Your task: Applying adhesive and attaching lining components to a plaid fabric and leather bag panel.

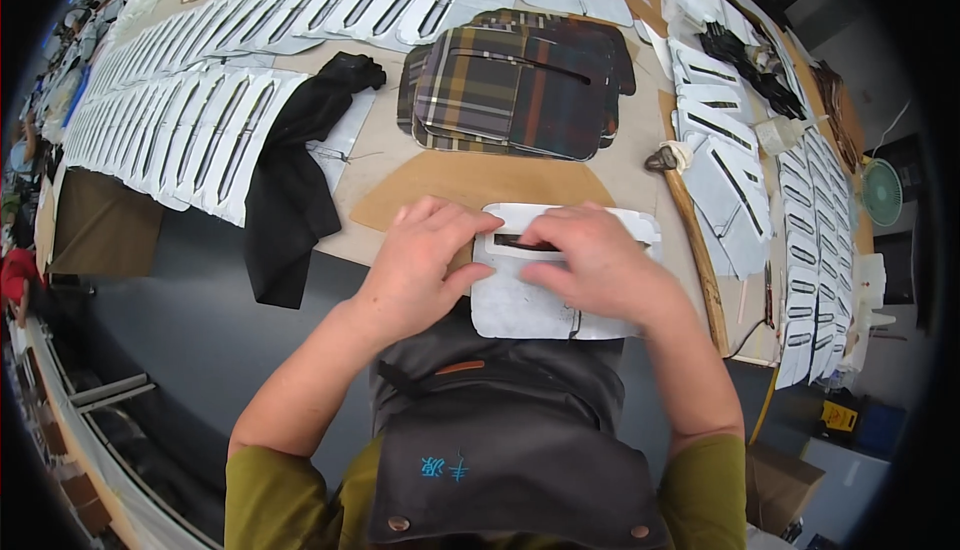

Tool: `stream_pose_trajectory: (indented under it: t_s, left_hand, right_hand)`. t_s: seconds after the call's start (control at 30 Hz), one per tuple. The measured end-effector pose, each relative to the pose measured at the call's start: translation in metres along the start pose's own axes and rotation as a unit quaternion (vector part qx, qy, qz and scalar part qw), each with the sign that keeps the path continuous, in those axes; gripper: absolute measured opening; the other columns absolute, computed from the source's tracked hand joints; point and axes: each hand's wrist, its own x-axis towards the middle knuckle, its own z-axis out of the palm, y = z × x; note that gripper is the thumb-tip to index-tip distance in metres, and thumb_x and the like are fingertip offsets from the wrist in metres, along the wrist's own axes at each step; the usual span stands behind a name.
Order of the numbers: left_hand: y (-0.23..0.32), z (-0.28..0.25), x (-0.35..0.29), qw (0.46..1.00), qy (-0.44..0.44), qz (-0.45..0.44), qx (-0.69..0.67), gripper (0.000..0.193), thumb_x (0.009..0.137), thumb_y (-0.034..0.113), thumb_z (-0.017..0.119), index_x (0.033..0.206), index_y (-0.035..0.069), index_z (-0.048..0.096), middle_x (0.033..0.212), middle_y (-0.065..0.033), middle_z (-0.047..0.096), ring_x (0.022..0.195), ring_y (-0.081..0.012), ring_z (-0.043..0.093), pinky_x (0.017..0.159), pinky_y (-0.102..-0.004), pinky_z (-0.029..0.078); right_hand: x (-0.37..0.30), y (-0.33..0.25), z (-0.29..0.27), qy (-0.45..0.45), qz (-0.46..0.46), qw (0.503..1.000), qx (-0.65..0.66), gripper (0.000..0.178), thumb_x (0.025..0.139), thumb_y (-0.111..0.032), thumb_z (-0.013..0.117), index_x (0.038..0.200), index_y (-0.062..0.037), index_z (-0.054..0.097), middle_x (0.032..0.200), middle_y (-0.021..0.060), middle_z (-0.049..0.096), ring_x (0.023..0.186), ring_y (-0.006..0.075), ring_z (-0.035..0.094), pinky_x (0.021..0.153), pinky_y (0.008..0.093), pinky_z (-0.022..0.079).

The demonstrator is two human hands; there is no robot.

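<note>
A pale grey-white panel (520, 312) with rounded corners lies at the table's front edge, partly over my lap. Near its top runs a white-bordered slot with a dark strip (512, 242) inside; I cannot make out whether it is a zipper. My left hand (425, 262) is closed at the panel's left edge, its index fingertip and thumb touching the slot's left end. My right hand (597, 262) curls over the slot, fingertips pressed to the dark strip and thumb lower on the panel. My right hand hides much of the slot.
A stack of plaid panels (470, 100) lies beyond my hands, behind a tan curved sheet (430, 188). Black cloth (290, 190) hangs over the edge at left. A hammer (695, 250) lies at right. Rows of slotted white panels (205, 140) cover both sides.
</note>
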Motion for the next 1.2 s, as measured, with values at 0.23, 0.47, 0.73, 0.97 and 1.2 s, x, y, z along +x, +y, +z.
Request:
stream_pose_trajectory:
  t_s: [0.23,0.47,0.73,0.97,1.2]
  left_hand:
    - [0.004,0.005,0.001,1.000,0.007,-0.015,0.023,0.048,0.079,0.018,0.084,0.122,0.011,0.066,0.101,-0.0064,0.065,0.103,-0.0301,0.057,0.096,-0.0423,0.041]
    - [0.007,-0.001,0.011,0.981,0.007,-0.116,-0.153,0.047,0.088,0.002,0.074,0.132,0.003,0.057,0.096,-0.0047,0.064,0.087,-0.0159,0.059,0.077,-0.0296,0.048]
    - [0.007,0.014,0.031,0.880,-0.022,-0.247,-0.405,0.040,0.100,0.000,0.059,0.139,-0.002,0.049,0.100,-0.0025,0.067,0.066,-0.0060,0.052,0.059,-0.0236,0.043]
    - [0.011,0.005,0.031,0.659,-0.059,-0.352,-0.662,0.041,0.099,-0.001,0.057,0.140,0.001,0.049,0.099,-0.0016,0.064,0.061,-0.0020,0.043,0.052,-0.0206,0.031]
    - [-0.003,-0.024,0.054,0.996,-0.082,0.037,-0.007,0.034,0.088,-0.007,0.058,0.115,0.010,0.070,0.099,-0.0049,0.063,0.097,-0.0218,0.059,0.084,-0.0332,0.045]
  right_hand:
    - [0.005,0.015,0.035,0.142,-0.058,0.984,0.089,0.009,0.080,-0.008,0.078,0.083,-0.0087,0.070,0.081,0.0048,0.067,0.079,0.0269,0.062,0.078,0.0407,0.044]
    - [0.001,0.017,0.039,0.230,-0.067,0.961,0.135,0.013,0.073,-0.007,0.083,0.079,-0.0102,0.072,0.078,-0.0004,0.067,0.073,0.0210,0.057,0.076,0.0364,0.039]
    - [0.001,0.020,0.040,0.249,-0.062,0.954,0.157,0.016,0.073,-0.007,0.084,0.076,-0.0107,0.069,0.076,-0.0017,0.065,0.073,0.0208,0.054,0.075,0.0356,0.039]
    - [-0.001,0.024,0.038,0.228,-0.061,0.961,0.143,0.017,0.074,-0.013,0.085,0.074,-0.0115,0.068,0.073,-0.0016,0.062,0.075,0.0217,0.053,0.074,0.0362,0.038]
    - [0.000,0.025,0.041,0.226,-0.024,0.969,0.094,0.015,0.073,-0.014,0.085,0.075,-0.0119,0.071,0.076,-0.0015,0.064,0.077,0.0225,0.054,0.075,0.0374,0.039]
